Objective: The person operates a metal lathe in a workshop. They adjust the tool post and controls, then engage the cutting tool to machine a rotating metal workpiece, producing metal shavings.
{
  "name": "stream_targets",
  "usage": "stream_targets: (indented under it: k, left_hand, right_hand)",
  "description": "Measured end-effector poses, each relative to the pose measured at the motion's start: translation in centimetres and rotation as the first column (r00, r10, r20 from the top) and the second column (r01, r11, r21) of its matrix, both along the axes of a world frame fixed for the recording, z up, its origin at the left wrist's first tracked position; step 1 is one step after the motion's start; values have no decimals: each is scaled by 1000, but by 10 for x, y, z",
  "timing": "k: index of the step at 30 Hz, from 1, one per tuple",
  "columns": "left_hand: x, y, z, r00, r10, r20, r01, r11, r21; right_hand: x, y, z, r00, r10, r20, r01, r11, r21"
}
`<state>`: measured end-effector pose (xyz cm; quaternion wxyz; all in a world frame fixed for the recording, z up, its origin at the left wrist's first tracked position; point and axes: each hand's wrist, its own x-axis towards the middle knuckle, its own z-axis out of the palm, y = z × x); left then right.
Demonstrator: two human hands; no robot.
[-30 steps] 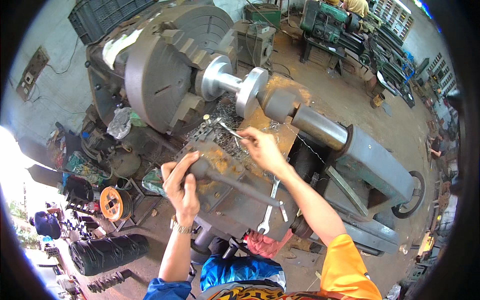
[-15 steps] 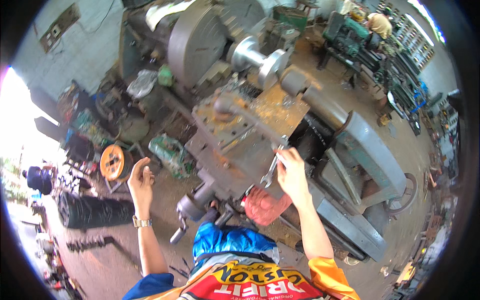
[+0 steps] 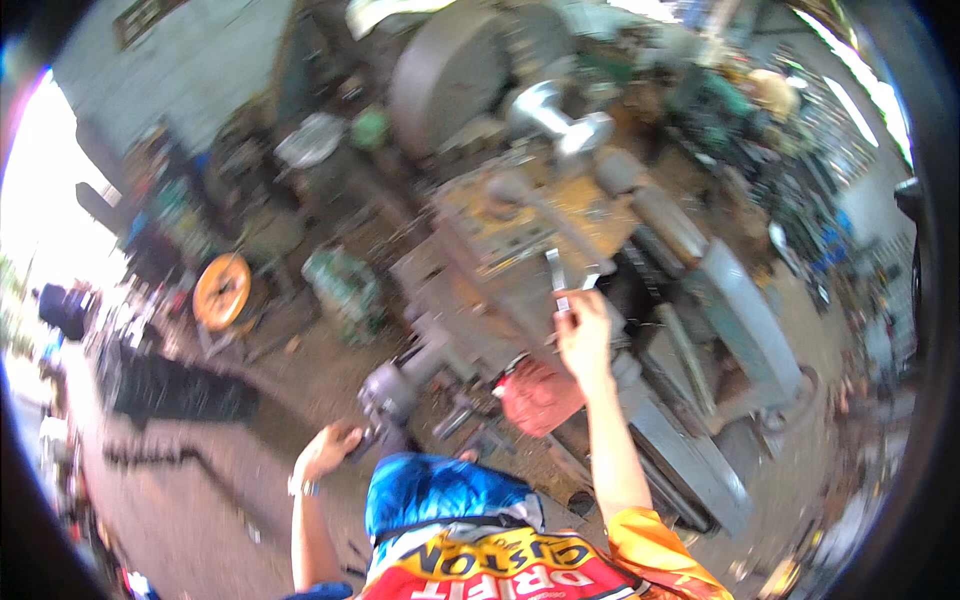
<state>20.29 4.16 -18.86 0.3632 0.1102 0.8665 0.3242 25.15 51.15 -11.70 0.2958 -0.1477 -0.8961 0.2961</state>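
My right hand (image 3: 583, 335) is closed on a silver open-ended spanner (image 3: 557, 275) above the lathe's carriage. A second bright metal end (image 3: 592, 277) sticks out by the fingers; blur hides whether it is a separate spanner. Low on the left, my left hand (image 3: 328, 450) has its fingers curled at the crank handle (image 3: 368, 440) of the carriage handwheel (image 3: 388, 390). Behind the right hand, a long lever (image 3: 560, 228) slants over the rusty tool post block (image 3: 500, 215). A flanged shiny workpiece (image 3: 560, 120) sits between the big chuck (image 3: 445, 85) and the tailstock (image 3: 675, 225).
A red cloth-like bundle (image 3: 540, 395) rests by the carriage front. Left of the lathe are a green-white sack (image 3: 340, 285), an orange disc (image 3: 222, 292) and a black roll (image 3: 170, 385). A person (image 3: 775, 95) is by another machine at the far right.
My left hand has come down from the air to the crank handle. My right hand stays over the carriage, with the spanner turned to point away from me. The view has shifted and blurred.
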Motion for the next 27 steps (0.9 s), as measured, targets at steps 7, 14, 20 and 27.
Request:
stream_targets:
  k: [7,14,20,27]
  left_hand:
    - [-13,32,-25,960,-110,256,106,994,28]
    - [-6,40,-77,936,-300,185,296,954,51]
    - [3,43,-103,962,-265,61,255,958,131]
    - [-11,39,-84,885,-337,321,235,919,316]
  right_hand:
    - [-7,-6,3,976,-217,-37,201,947,-251]
    - [-27,-29,-14,943,-296,-154,293,955,-43]
    - [-12,-41,2,912,-387,-133,368,918,-146]
    - [36,-88,6,873,-466,-143,424,870,-250]
